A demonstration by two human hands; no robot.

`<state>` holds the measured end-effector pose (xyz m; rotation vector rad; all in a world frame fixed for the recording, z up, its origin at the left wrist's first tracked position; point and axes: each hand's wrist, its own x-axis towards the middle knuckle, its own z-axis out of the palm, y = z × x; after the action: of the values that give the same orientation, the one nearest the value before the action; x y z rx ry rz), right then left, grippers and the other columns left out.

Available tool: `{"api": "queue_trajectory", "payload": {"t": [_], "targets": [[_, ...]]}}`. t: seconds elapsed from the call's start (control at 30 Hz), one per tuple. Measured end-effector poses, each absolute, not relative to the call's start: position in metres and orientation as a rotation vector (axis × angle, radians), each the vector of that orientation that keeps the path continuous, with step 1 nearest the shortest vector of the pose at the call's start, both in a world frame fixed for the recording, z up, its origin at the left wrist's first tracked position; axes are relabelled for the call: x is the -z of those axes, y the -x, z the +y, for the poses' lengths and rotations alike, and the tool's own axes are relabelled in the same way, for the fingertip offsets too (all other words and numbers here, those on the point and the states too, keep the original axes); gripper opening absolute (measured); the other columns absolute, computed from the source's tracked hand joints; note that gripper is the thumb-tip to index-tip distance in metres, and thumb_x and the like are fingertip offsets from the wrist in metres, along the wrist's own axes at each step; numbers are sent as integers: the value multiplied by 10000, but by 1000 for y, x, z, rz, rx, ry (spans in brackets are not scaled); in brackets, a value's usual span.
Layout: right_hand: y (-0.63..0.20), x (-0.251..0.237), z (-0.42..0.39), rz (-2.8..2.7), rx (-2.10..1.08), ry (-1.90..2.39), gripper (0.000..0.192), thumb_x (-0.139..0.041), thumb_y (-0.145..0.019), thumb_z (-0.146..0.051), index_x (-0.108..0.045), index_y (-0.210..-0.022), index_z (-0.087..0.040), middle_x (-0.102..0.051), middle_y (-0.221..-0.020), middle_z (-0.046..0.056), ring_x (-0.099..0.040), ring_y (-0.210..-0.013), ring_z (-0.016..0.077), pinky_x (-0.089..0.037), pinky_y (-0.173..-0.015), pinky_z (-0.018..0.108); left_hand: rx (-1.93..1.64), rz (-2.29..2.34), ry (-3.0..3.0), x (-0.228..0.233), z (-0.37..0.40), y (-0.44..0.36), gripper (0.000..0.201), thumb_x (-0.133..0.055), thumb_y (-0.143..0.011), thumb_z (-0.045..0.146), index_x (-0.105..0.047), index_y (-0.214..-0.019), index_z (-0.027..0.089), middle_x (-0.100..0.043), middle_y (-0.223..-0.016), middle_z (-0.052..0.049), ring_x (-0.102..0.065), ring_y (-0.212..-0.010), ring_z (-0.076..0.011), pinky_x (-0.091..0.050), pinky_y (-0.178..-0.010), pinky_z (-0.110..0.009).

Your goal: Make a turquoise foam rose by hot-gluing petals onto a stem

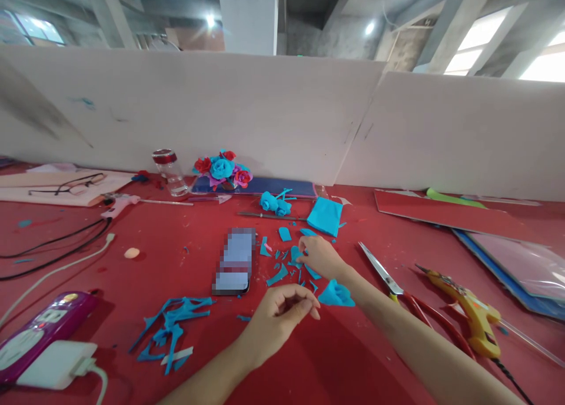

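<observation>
Scraps (pixel 282 262) of blue paper lie scattered on the red counter (pixel 176 240) beside a phone (pixel 235 261), and the right hand (pixel 320 256) reaches among them, its grip pinched on one small piece. The left hand (pixel 282 314) hovers nearer, fingers loosely curled, apparently holding nothing. A folded blue petal (pixel 336 294) rests under the right wrist. Picking out cut pieces looks like the step in hand; the next move calls for a neat lift clear of neighbouring scraps. Scissors (pixel 388 278) and glue gun (pixel 468 308) lie to the right.
</observation>
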<state>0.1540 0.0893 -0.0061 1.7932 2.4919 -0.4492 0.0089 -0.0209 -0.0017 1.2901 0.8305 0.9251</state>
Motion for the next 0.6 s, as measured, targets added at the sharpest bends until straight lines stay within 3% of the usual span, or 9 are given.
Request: {"api": "queue_trajectory", "payload": {"t": [0.23, 0.4, 0.47, 0.57, 0.6], "targets": [[-151, 10, 91, 2577, 520, -1814, 323, -533, -883, -329, -533, -1162, -167, -565, -1158, 76, -587, -959, 189, -503, -797, 401, -1009, 778, -1290, 4, -18, -7, 208, -598, -824, 333, -674, -742, 158, -657, -710, -17, -548, -706, -129, -411, -685, -221], [-168, -6, 69, 2870, 510, -1783, 153, -519, -890, -235, -658, -925, -182, -668, -952, 43, -599, -891, 148, -469, -813, 292, -1052, 801, -1302, 6, -18, -5, 181, -613, -815, 315, -677, -735, 167, -643, -689, -4, -568, -710, -136, -431, -699, -226], [-182, -11, 44, 2980, 487, -1751, 164, -512, -888, -198, -673, -922, -198, -681, -940, 33, -590, -892, 148, -454, -807, 265, -1052, 807, -1316, 5, -18, -5, 202, -614, -812, 322, -663, -695, 165, -623, -663, 1, -563, -697, -135, -432, -685, -224], [-204, -2, -1, 3084, 433, -1605, 184, -510, -869, -149, -679, -913, -206, -685, -931, 40, -579, -885, 185, -457, -766, 302, -1046, 814, -1355, 2, -19, -5, 263, -610, -813, 330, -633, -614, 160, -609, -649, -6, -558, -698, -141, -436, -686, -231], [-210, 5, -16, 3133, 269, -1484, 184, -510, -853, -133, -680, -844, -201, -688, -858, 45, -583, -816, 203, -460, -720, 332, -1046, 808, -1375, 2, -19, -6, 275, -607, -815, 333, -630, -603, 160, -612, -654, -9, -560, -698, -142, -439, -689, -235]]}}
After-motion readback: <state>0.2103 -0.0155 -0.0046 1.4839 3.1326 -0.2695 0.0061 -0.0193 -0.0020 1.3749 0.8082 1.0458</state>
